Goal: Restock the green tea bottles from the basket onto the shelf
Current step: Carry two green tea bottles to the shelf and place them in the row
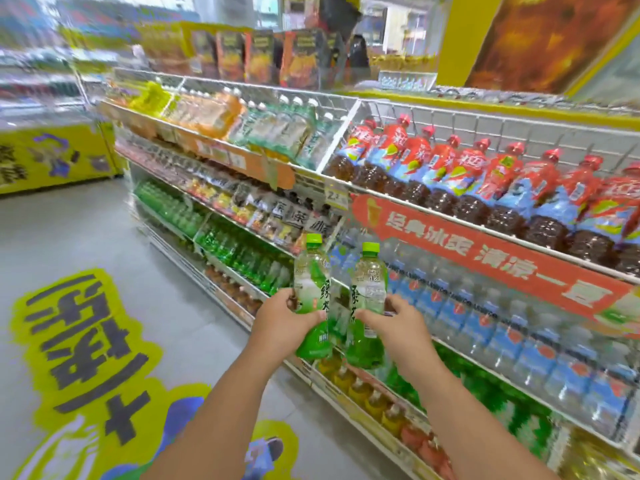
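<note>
Both bare arms reach forward, side by side. The left hand (pixel 282 318) curls its fingers around something, thumb on top. The right hand (pixel 398 322) does the same, close beside it.

"经典冰爽 清凉一夏" on red shelf banner (pixel 485 261)

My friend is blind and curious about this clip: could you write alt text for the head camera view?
A person's left hand and right hand each hold an upright green tea bottle, left bottle and right bottle, in front of a store shelf. Red-capped tea bottles fill the top tier.
</note>
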`<action>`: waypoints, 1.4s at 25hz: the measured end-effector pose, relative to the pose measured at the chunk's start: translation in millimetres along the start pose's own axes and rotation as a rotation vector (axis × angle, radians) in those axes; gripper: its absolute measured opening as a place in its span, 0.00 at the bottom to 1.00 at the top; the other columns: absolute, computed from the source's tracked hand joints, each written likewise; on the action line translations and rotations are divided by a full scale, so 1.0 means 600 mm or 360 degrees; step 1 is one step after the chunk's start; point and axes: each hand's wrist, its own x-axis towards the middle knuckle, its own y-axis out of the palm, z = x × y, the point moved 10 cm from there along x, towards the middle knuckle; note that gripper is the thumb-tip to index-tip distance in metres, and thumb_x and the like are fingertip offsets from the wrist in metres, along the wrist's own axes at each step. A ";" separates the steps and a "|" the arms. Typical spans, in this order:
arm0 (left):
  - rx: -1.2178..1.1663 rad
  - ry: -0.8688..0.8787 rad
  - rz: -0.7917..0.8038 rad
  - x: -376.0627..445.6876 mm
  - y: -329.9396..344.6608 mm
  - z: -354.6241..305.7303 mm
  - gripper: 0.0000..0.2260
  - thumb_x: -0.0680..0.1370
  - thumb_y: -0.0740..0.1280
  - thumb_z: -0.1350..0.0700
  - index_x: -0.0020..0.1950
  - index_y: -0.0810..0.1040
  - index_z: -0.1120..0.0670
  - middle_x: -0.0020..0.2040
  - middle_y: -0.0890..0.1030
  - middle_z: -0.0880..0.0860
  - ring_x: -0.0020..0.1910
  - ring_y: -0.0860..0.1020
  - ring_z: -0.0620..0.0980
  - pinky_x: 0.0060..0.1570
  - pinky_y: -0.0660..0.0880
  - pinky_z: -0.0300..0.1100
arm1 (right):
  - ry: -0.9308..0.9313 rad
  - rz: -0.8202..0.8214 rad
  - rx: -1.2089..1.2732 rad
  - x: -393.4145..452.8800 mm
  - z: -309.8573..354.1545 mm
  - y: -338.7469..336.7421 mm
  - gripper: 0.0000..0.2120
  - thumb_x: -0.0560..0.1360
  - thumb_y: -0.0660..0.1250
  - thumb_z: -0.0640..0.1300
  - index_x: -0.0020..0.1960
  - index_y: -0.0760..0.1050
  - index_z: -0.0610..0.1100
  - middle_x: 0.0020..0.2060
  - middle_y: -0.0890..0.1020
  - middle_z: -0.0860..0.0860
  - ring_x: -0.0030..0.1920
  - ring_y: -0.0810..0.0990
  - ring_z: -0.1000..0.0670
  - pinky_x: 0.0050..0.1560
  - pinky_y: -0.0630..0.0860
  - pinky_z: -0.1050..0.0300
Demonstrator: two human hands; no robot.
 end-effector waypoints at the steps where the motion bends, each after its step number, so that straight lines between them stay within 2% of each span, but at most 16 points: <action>1: -0.0005 0.0007 0.0012 0.028 -0.034 0.013 0.27 0.60 0.79 0.40 0.56 0.81 0.47 0.51 0.85 0.46 0.50 0.83 0.48 0.55 0.80 0.53 | -0.0006 -0.0025 0.0006 0.014 0.016 0.044 0.30 0.69 0.80 0.52 0.68 0.77 0.46 0.60 0.79 0.55 0.54 0.79 0.56 0.52 0.75 0.59; 3: 0.0045 0.0005 0.0009 0.083 -0.112 0.036 0.33 0.58 0.77 0.37 0.61 0.80 0.49 0.54 0.84 0.47 0.53 0.83 0.48 0.56 0.80 0.52 | 0.0011 -0.0061 0.0026 0.048 0.042 0.135 0.12 0.69 0.80 0.48 0.49 0.80 0.53 0.49 0.82 0.65 0.41 0.80 0.65 0.39 0.72 0.74; 4: 0.0078 0.0003 0.0000 0.115 -0.156 0.049 0.34 0.57 0.76 0.36 0.60 0.80 0.48 0.53 0.84 0.47 0.52 0.83 0.48 0.55 0.80 0.52 | 0.0018 -0.0040 0.0015 0.068 0.056 0.190 0.13 0.69 0.80 0.47 0.41 0.76 0.56 0.38 0.81 0.70 0.35 0.78 0.66 0.32 0.69 0.77; 5: 0.0103 0.0007 -0.0010 0.143 -0.194 0.060 0.34 0.56 0.75 0.35 0.59 0.80 0.47 0.53 0.84 0.46 0.52 0.83 0.47 0.55 0.80 0.51 | 0.0030 -0.0029 0.0030 0.081 0.071 0.236 0.17 0.69 0.80 0.45 0.37 0.72 0.57 0.30 0.79 0.71 0.32 0.78 0.66 0.28 0.68 0.78; 6: 0.0115 0.0000 -0.0016 0.170 -0.228 0.071 0.34 0.56 0.74 0.34 0.59 0.80 0.47 0.53 0.84 0.46 0.52 0.83 0.48 0.55 0.80 0.52 | 0.0022 -0.0015 0.0060 0.096 0.086 0.276 0.18 0.69 0.80 0.44 0.37 0.71 0.57 0.27 0.78 0.72 0.31 0.78 0.68 0.27 0.68 0.78; 8: 0.0113 -0.0031 -0.0021 0.227 -0.290 0.091 0.37 0.57 0.75 0.35 0.62 0.80 0.49 0.56 0.84 0.49 0.54 0.83 0.50 0.56 0.80 0.53 | 0.0014 0.0000 0.0097 0.131 0.119 0.346 0.16 0.70 0.80 0.44 0.40 0.73 0.58 0.30 0.80 0.72 0.33 0.77 0.75 0.28 0.69 0.77; 11: 0.0124 -0.0070 -0.0029 0.323 -0.360 0.122 0.35 0.56 0.75 0.34 0.60 0.80 0.46 0.54 0.84 0.47 0.53 0.82 0.48 0.56 0.80 0.53 | 0.0046 0.0034 0.0092 0.200 0.148 0.431 0.12 0.70 0.80 0.46 0.50 0.80 0.55 0.42 0.84 0.64 0.36 0.81 0.69 0.30 0.71 0.73; 15: 0.0077 -0.0087 -0.0105 0.476 -0.415 0.145 0.36 0.55 0.73 0.32 0.61 0.79 0.44 0.55 0.83 0.45 0.53 0.82 0.47 0.56 0.80 0.52 | 0.0024 0.0103 0.0092 0.348 0.184 0.525 0.13 0.71 0.79 0.46 0.46 0.76 0.58 0.43 0.81 0.63 0.32 0.79 0.72 0.25 0.69 0.75; 16: 0.0062 -0.0093 -0.0131 0.511 -0.425 0.150 0.34 0.56 0.74 0.33 0.60 0.79 0.43 0.54 0.83 0.44 0.53 0.82 0.46 0.56 0.80 0.52 | 0.0016 0.0129 0.0097 0.387 0.189 0.548 0.13 0.72 0.79 0.47 0.49 0.77 0.56 0.44 0.81 0.63 0.32 0.79 0.72 0.26 0.71 0.74; 19: 0.0074 -0.0122 -0.0194 0.605 -0.454 0.169 0.22 0.61 0.78 0.38 0.51 0.78 0.41 0.48 0.83 0.39 0.48 0.82 0.41 0.52 0.80 0.47 | -0.0014 0.0208 0.0073 0.480 0.212 0.613 0.23 0.73 0.77 0.49 0.64 0.75 0.48 0.50 0.83 0.58 0.33 0.81 0.69 0.32 0.74 0.66; 21: 0.0102 -0.0117 -0.0221 0.659 -0.471 0.174 0.16 0.64 0.80 0.43 0.45 0.77 0.40 0.43 0.82 0.38 0.43 0.80 0.36 0.47 0.80 0.44 | -0.0025 0.0233 0.0060 0.525 0.228 0.643 0.21 0.73 0.77 0.48 0.64 0.77 0.49 0.50 0.84 0.57 0.35 0.82 0.65 0.31 0.74 0.68; 23: 0.0135 -0.0140 -0.0205 0.713 -0.480 0.178 0.16 0.65 0.80 0.43 0.45 0.76 0.40 0.44 0.81 0.38 0.43 0.79 0.35 0.46 0.80 0.43 | -0.0026 0.0206 0.0060 0.562 0.238 0.664 0.17 0.73 0.78 0.48 0.59 0.78 0.53 0.49 0.85 0.59 0.38 0.83 0.63 0.32 0.75 0.69; 26: 0.0119 -0.0127 -0.0095 0.802 -0.469 0.188 0.20 0.65 0.80 0.42 0.53 0.79 0.42 0.52 0.83 0.43 0.50 0.82 0.45 0.55 0.81 0.51 | -0.0018 0.0128 0.0068 0.614 0.237 0.685 0.17 0.72 0.78 0.50 0.58 0.77 0.57 0.46 0.81 0.66 0.38 0.80 0.70 0.31 0.73 0.71; 29: 0.0198 -0.0030 0.0066 0.891 -0.454 0.198 0.31 0.64 0.79 0.40 0.65 0.79 0.46 0.60 0.82 0.47 0.58 0.80 0.48 0.59 0.79 0.53 | 0.0014 -0.0014 0.0066 0.658 0.225 0.714 0.26 0.71 0.79 0.53 0.66 0.77 0.53 0.56 0.82 0.60 0.51 0.81 0.60 0.49 0.79 0.58; 32: 0.0312 0.0070 0.0224 0.976 -0.449 0.215 0.36 0.62 0.78 0.35 0.68 0.77 0.45 0.61 0.81 0.46 0.58 0.80 0.48 0.60 0.78 0.52 | 0.0101 -0.0197 0.0081 0.686 0.202 0.747 0.37 0.70 0.79 0.55 0.75 0.70 0.49 0.69 0.77 0.52 0.64 0.78 0.49 0.65 0.76 0.46; 35: 0.0364 0.0161 0.0391 1.052 -0.448 0.236 0.37 0.63 0.79 0.36 0.69 0.74 0.46 0.58 0.79 0.44 0.53 0.77 0.45 0.54 0.75 0.43 | 0.0169 -0.0408 0.0094 0.703 0.188 0.779 0.42 0.69 0.79 0.55 0.78 0.66 0.47 0.74 0.72 0.50 0.67 0.75 0.48 0.64 0.73 0.51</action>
